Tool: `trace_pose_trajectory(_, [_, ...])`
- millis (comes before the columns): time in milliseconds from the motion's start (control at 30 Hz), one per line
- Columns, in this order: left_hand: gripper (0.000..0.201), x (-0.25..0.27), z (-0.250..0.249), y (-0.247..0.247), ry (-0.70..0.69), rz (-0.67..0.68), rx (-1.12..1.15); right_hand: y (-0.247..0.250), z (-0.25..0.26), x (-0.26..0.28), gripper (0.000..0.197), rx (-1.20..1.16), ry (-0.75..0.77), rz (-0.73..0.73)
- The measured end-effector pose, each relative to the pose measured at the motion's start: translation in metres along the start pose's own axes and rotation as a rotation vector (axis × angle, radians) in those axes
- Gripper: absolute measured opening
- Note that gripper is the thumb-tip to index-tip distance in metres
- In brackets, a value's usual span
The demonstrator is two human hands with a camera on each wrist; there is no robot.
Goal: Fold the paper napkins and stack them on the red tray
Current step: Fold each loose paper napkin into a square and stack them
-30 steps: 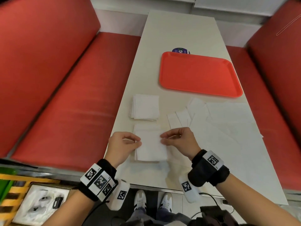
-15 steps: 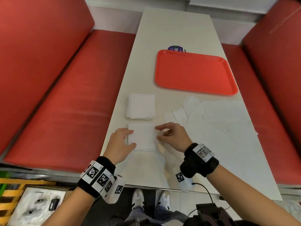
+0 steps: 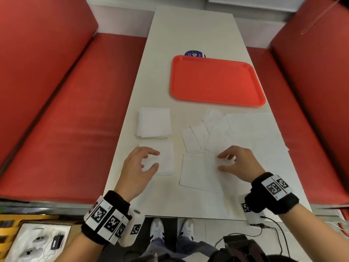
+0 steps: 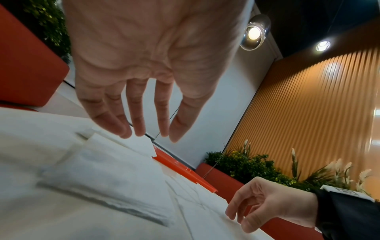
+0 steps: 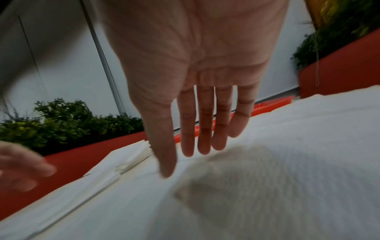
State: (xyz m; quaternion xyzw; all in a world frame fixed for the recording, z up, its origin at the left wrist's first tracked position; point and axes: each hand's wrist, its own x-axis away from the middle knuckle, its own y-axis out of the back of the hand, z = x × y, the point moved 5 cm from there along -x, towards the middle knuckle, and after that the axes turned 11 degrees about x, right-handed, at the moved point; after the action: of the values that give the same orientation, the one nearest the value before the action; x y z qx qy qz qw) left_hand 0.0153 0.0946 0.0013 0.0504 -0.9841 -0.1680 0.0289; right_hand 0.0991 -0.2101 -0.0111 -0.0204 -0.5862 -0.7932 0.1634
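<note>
A freshly folded white napkin point(image 3: 166, 158) lies on the table near the front left. My left hand point(image 3: 149, 160) hovers over its left part, fingers relaxed and spread, holding nothing. A stack of folded napkins point(image 3: 154, 122) sits just beyond it. My right hand point(image 3: 225, 162) hangs open over an unfolded napkin point(image 3: 198, 173), fingers loosely bent, gripping nothing. More unfolded napkins point(image 3: 251, 133) are spread on the right. The red tray point(image 3: 215, 82) lies farther back with nothing on it. In the wrist views both hands point(image 4: 144, 129) point(image 5: 195, 146) show straight, spread fingers above the white paper.
Red bench seats point(image 3: 75, 129) run along both sides of the white table point(image 3: 192, 31). A dark round sticker point(image 3: 194, 53) peeks out behind the tray. A box of white parts point(image 3: 35, 241) stands on the floor at the lower left.
Both hands have let go of the folded napkin and moved apart. The right hand has shifted right, over an unfolded napkin; the left has lifted slightly above the folded one.
</note>
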Motion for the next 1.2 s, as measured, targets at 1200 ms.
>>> trace_pose_trajectory(1200, [0.016,-0.008,-0.035,-0.029,0.150,-0.048,0.641,0.002,0.081,0.006,0.022,-1.130,-0.002,0.014])
